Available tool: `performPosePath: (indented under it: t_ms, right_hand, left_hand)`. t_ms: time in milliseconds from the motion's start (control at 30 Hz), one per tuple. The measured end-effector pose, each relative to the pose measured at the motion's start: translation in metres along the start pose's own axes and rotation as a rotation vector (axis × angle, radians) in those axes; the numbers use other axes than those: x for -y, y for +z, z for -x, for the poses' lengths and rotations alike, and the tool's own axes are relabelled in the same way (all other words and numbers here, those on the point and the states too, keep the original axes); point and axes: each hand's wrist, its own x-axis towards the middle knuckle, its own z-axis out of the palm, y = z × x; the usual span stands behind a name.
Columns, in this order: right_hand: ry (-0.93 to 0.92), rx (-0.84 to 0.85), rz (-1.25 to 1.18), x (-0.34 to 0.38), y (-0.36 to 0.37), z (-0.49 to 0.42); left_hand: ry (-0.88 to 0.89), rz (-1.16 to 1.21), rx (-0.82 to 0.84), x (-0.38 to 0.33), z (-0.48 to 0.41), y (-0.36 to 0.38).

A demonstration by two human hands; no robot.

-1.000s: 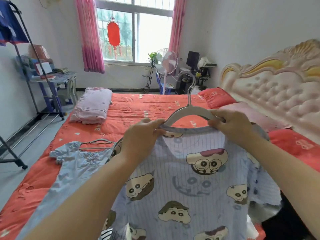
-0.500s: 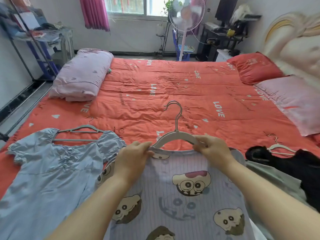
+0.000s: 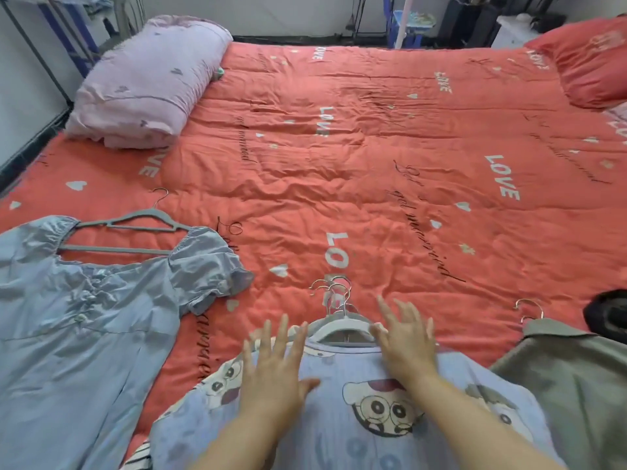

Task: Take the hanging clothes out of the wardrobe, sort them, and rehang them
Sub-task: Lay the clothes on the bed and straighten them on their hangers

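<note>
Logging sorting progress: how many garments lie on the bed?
4: blue dress at left, cartoon-print top in the middle, olive garment at right, black garment at the far right edge. Stacked hanger hooks suggest more hidden beneath the top.

A home bedroom. A wide bed fills the view, covered by a red-orange quilt (image 3: 373, 147) printed with hearts and the word LOVE. A folded lilac duvet (image 3: 146, 86) lies at the bed's far left corner and a red pillow (image 3: 590, 69) at its far right corner. Along the near edge, household clothes on hangers lie flat: a blue puff-sleeved dress (image 3: 84, 317), a cartoon-print pyjama top (image 3: 356, 418) and a grey-green garment (image 3: 576, 385). A dark metal rack pole (image 3: 34, 50) slants against the left wall.
</note>
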Motion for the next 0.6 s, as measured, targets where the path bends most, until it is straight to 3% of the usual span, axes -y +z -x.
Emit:
performPosePath:
  t_ms: [67,267,433,600]
  right_hand:
    - [-0.011,0.050,0.065,-0.003,0.032,0.006]
    - [-0.039,-0.075,0.165,-0.016,0.077,0.004]
    - [0.005,-0.009,0.156,-0.017,0.084,0.002]
    - [-0.025,0.131,0.198,-0.013,0.059,0.008]
  left_hand:
    - [0.022,-0.023,-0.075,0.006,-0.005,0.038]
    - [0.089,-0.025,-0.084,0.021,-0.017,0.096]
    - [0.051,-0.033,-0.063,0.025,-0.022,0.113]
    - [0.004,-0.147,0.017,0.013,-0.023,0.078]
